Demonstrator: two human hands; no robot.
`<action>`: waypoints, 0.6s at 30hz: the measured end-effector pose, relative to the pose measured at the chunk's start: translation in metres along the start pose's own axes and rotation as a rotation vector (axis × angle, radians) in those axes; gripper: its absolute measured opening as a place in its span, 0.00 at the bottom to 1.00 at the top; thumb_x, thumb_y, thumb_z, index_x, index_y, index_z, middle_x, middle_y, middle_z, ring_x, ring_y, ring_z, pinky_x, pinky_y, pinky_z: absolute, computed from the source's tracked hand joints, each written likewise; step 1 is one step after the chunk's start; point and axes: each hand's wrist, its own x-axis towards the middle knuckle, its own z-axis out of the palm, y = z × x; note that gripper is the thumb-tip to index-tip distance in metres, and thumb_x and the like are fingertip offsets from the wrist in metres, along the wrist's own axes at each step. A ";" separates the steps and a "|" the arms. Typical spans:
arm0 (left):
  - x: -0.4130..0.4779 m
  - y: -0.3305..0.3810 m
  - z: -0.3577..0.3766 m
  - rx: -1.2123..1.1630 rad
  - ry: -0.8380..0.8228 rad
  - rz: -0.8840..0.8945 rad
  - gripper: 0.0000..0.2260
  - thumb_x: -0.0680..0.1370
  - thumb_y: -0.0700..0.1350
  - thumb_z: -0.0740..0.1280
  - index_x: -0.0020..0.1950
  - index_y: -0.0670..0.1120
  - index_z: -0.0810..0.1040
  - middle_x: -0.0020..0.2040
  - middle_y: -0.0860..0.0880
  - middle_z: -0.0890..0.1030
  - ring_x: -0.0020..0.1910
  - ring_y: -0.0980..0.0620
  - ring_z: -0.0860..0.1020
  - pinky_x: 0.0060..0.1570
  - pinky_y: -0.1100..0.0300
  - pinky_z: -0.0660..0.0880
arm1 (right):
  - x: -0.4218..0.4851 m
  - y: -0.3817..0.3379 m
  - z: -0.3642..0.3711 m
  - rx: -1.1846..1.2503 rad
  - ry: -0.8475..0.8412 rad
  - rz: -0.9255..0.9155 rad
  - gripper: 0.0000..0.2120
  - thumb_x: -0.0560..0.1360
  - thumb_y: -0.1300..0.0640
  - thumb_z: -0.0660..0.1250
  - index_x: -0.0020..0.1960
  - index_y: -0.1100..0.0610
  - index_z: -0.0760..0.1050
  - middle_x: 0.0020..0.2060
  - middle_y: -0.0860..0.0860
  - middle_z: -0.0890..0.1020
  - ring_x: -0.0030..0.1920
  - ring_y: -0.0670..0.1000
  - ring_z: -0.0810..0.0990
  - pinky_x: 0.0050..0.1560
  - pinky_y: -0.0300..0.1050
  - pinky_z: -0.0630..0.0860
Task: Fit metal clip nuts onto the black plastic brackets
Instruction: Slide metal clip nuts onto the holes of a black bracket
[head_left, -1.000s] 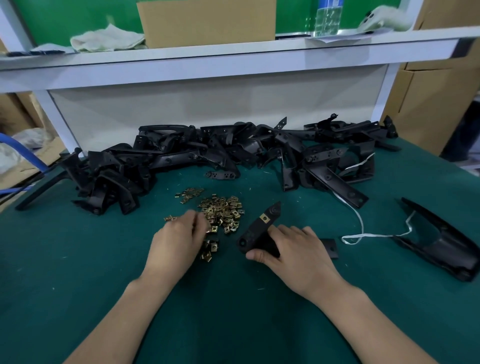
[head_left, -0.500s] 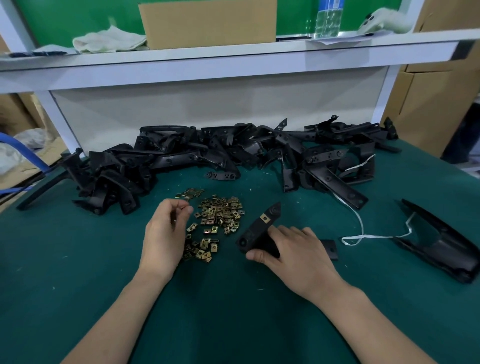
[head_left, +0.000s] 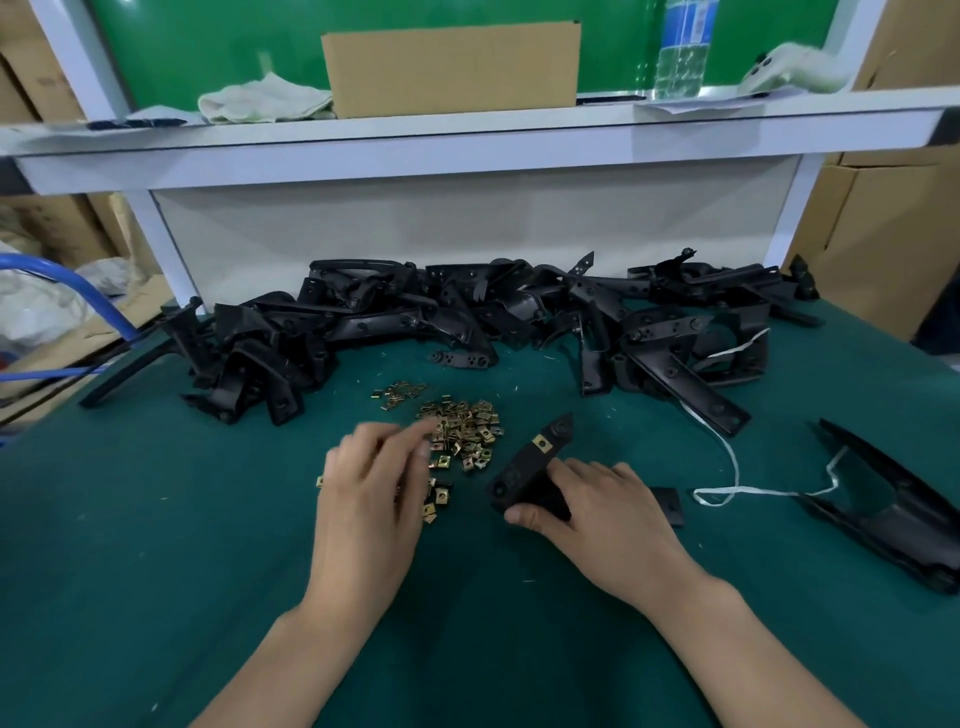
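A loose heap of brass-coloured clip nuts (head_left: 462, 436) lies on the green mat in front of me. My left hand (head_left: 374, 483) hovers over the heap's left edge, its blurred fingertips stretched toward the nuts; whether a nut is pinched between them cannot be told. My right hand (head_left: 597, 514) presses down on the near end of a black plastic bracket (head_left: 535, 467) that lies flat and points away. One clip nut (head_left: 542, 442) sits on that bracket near its far end.
A long tangled pile of black brackets (head_left: 519, 317) runs along the back of the green mat (head_left: 156, 571). A large curved black part (head_left: 909, 519) and a white string (head_left: 737, 483) lie to the right. A small black piece (head_left: 667, 506) sits beside my right hand. A white shelf (head_left: 467, 140) overhangs the back.
My left hand left the heap, lifted to the left with pinched fingers, and now reaches back toward the nuts. The right hand and its bracket have stayed put.
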 end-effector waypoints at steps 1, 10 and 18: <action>-0.005 0.007 -0.001 -0.022 -0.025 0.006 0.13 0.83 0.49 0.60 0.64 0.49 0.79 0.53 0.56 0.75 0.50 0.57 0.73 0.52 0.57 0.72 | 0.000 0.000 0.000 0.002 0.001 0.000 0.36 0.73 0.22 0.39 0.54 0.48 0.72 0.37 0.40 0.69 0.43 0.49 0.76 0.46 0.45 0.64; -0.014 0.020 0.001 -0.238 -0.205 -0.191 0.08 0.78 0.54 0.64 0.56 0.60 0.79 0.53 0.66 0.79 0.55 0.64 0.78 0.53 0.71 0.73 | 0.000 -0.002 -0.002 -0.005 -0.032 0.019 0.39 0.71 0.22 0.37 0.62 0.46 0.72 0.46 0.42 0.79 0.50 0.48 0.77 0.50 0.45 0.64; -0.010 0.019 0.001 -0.365 -0.238 -0.362 0.11 0.78 0.47 0.70 0.52 0.64 0.76 0.51 0.63 0.80 0.52 0.61 0.78 0.47 0.75 0.70 | 0.001 -0.001 -0.001 -0.006 -0.040 0.022 0.38 0.72 0.22 0.37 0.62 0.44 0.71 0.46 0.42 0.78 0.49 0.47 0.77 0.52 0.46 0.66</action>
